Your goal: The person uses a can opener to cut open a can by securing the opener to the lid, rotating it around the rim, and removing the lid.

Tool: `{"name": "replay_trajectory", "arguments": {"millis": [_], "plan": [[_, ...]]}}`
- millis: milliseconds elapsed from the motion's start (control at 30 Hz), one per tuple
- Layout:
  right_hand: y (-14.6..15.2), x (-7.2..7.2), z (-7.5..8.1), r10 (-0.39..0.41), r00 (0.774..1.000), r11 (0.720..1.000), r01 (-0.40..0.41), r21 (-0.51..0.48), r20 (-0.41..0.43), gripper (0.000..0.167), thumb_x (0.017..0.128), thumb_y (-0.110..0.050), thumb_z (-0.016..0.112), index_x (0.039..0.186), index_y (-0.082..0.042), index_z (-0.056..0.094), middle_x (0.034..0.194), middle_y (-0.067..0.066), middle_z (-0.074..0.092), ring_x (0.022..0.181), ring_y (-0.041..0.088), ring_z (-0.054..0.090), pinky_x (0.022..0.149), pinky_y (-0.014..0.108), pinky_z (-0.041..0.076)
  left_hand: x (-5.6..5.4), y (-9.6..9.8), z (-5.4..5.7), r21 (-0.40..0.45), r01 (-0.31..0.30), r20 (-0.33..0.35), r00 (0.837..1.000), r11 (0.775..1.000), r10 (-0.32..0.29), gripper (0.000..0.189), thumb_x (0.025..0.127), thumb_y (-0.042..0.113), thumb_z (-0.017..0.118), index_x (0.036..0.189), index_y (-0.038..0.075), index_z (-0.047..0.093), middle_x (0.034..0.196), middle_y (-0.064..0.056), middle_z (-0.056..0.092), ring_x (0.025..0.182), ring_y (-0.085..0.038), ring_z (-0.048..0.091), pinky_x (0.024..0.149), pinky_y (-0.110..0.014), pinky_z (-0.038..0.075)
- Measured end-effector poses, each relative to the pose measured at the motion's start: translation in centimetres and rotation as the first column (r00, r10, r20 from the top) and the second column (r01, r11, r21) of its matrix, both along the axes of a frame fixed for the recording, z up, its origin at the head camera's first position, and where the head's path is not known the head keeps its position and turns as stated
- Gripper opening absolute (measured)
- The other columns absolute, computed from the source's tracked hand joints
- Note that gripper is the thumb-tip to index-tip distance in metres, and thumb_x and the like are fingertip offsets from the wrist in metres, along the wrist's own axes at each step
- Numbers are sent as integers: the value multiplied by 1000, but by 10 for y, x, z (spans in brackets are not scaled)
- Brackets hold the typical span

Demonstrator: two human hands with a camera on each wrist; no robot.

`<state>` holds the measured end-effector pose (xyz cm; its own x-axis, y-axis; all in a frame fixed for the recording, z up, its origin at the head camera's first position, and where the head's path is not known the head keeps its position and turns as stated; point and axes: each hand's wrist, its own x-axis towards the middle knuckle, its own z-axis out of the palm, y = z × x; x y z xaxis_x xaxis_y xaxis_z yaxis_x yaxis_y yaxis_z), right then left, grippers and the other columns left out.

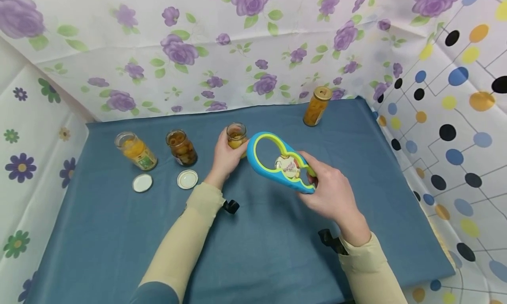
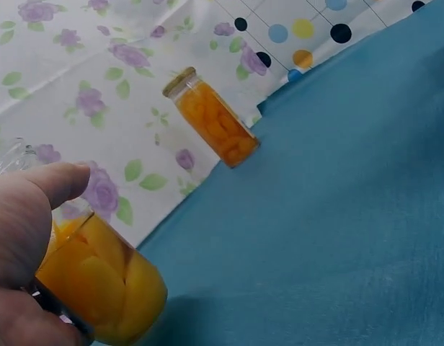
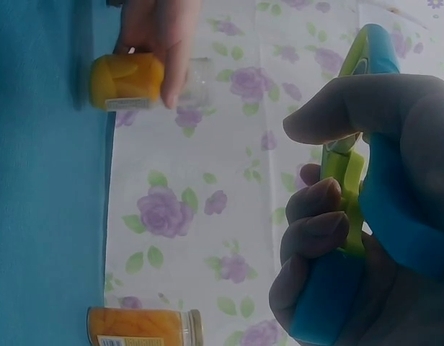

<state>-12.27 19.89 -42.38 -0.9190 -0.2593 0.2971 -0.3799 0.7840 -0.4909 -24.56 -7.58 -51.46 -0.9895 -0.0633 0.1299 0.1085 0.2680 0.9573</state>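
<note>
My left hand (image 1: 225,158) grips an open glass jar (image 1: 236,134) of yellow fruit pieces, with the thumb along its near side. Close up in the left wrist view, the fruit fills the lower part of the jar (image 2: 114,277). To its right, my right hand (image 1: 332,190) holds a blue and lime-green jar opener (image 1: 276,176), raised over the table. A printed lid (image 1: 288,165) sits within the opener's lime-edged opening. In the right wrist view my fingers (image 3: 314,234) curl round the opener's handle.
On the left stand an open jar of orange-yellow fruit (image 1: 138,152) and an open jar of brownish contents (image 1: 182,149). Two white lids (image 1: 142,183) (image 1: 187,179) lie before them. A capped jar of orange fruit (image 1: 317,108) stands at the back right, by the flowered curtain (image 1: 222,75).
</note>
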Motion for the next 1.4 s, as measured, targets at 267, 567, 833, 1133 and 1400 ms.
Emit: {"name": "replay_trajectory", "arguments": {"millis": [267, 567, 833, 1133, 1400], "plan": [[1, 0, -1, -8, 1000, 1000, 8, -3, 10, 74, 77, -19, 87, 148, -22, 62, 76, -5, 52, 64, 15, 47, 56, 36, 39, 2, 3, -7, -35, 11, 45, 999, 999, -9, 53, 98, 18, 82, 145, 13, 58, 145, -13, 56, 133, -31, 54, 109, -45, 46], [2, -1, -2, -7, 1000, 1000, 7, 7, 15, 75, 78, -21, 88, 148, -22, 62, 76, -5, 52, 64, 15, 47, 56, 36, 40, 2, 4, -6, -65, 31, 71, 997, 997, -26, 57, 99, 27, 80, 147, 12, 54, 146, -14, 52, 134, -32, 53, 112, -46, 44], [-1, -2, -1, 1, 1000, 1000, -1, 12, 25, 74, 79, -22, 88, 148, -22, 62, 77, -5, 53, 64, 15, 48, 56, 36, 40, 3, 4, -6, -48, 30, 106, 994, 998, -25, 55, 100, 27, 79, 146, 14, 54, 147, -14, 50, 136, -32, 51, 112, -49, 43], [-5, -4, -1, 13, 1000, 1000, -13, 17, 26, 75, 77, -19, 88, 147, -22, 62, 77, -5, 53, 65, 14, 48, 56, 36, 40, 4, 5, -4, -73, 20, 120, 993, 997, -11, 59, 97, 32, 83, 146, 16, 53, 147, -14, 50, 136, -33, 51, 113, -51, 42], [-8, -3, -2, 31, 998, 999, -32, 21, 56, 77, 76, -18, 89, 147, -24, 61, 78, -5, 54, 65, 14, 48, 55, 36, 41, 2, 4, -4, -75, 23, 143, 990, 997, -12, 60, 96, 32, 85, 145, 17, 52, 148, -13, 50, 137, -32, 50, 113, -52, 42]]}}
